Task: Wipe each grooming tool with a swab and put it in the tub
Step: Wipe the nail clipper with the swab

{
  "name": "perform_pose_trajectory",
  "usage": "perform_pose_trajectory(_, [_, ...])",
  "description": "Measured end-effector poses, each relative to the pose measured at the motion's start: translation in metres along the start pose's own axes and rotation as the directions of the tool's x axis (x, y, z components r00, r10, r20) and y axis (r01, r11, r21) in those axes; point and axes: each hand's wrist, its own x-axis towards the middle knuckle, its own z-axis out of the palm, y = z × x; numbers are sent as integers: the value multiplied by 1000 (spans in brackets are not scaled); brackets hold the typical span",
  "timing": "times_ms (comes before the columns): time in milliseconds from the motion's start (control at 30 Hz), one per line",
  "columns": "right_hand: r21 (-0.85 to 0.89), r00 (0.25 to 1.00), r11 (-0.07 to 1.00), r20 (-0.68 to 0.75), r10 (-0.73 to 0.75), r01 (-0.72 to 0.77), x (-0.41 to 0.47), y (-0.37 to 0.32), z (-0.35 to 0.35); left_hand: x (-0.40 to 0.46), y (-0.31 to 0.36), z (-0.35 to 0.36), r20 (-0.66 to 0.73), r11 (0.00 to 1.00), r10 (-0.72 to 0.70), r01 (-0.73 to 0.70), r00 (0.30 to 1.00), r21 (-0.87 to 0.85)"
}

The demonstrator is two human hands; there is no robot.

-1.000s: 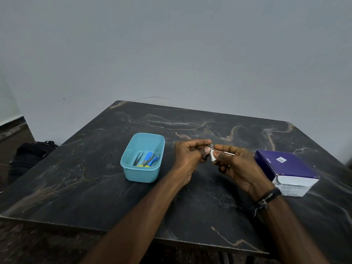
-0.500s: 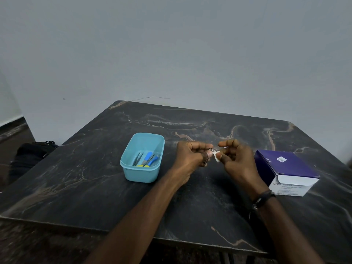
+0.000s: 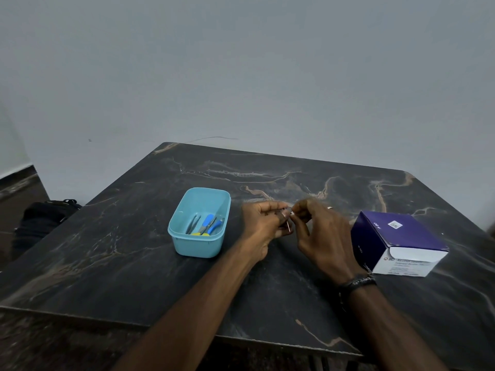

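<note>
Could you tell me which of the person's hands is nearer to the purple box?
The right hand; the purple box lies just beyond it, while the left hand is across from it, toward the tub.

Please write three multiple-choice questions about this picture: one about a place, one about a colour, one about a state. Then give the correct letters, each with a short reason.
1. Where does the purple box lie relative to the hands?
A. right of them
B. left of them
C. inside the tub

2. What colour is the tub?
A. red
B. light blue
C. black

3. What is the state of the tub?
A. covered by a lid
B. turned upside down
C. open, with tools inside

Answers: 1 A, the box lies beyond the right hand, away from the left hand. 2 B, its walls are light blue. 3 C, tweezers and blue-handled tools show inside.
</note>
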Motion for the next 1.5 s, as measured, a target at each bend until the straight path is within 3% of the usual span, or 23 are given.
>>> perform_pose_trajectory(267, [127, 997, 991, 63, 44, -51, 0, -5, -1, 6, 4, -2, -125, 991, -1, -16, 992, -136])
perform_pose_trajectory(500, [160, 986, 973, 14, 164, -165, 2, -1, 0, 6, 9, -2, -121, 981, -36, 12, 992, -196])
perform_pose_trajectory(667, [376, 914, 839, 60, 402, -393, 6, -5, -2, 4, 7, -1, -78, 984, -34, 19, 996, -176])
perform_pose_trajectory(767, [448, 874, 767, 72, 481, -459, 7, -5, -4, 3, 7, 0, -61, 989, -20, 11, 998, -146])
perform_pose_trajectory(1267, [518, 831, 667, 181, 527, -535, 7, -6, -4, 1, 6, 0, 30, 995, 31, -28, 999, -97])
perform_pose_trajectory(1500, [534, 815, 654, 125, 565, -535, 8, -6, -5, 0, 5, 2, 47, 999, 14, -12, 999, -44])
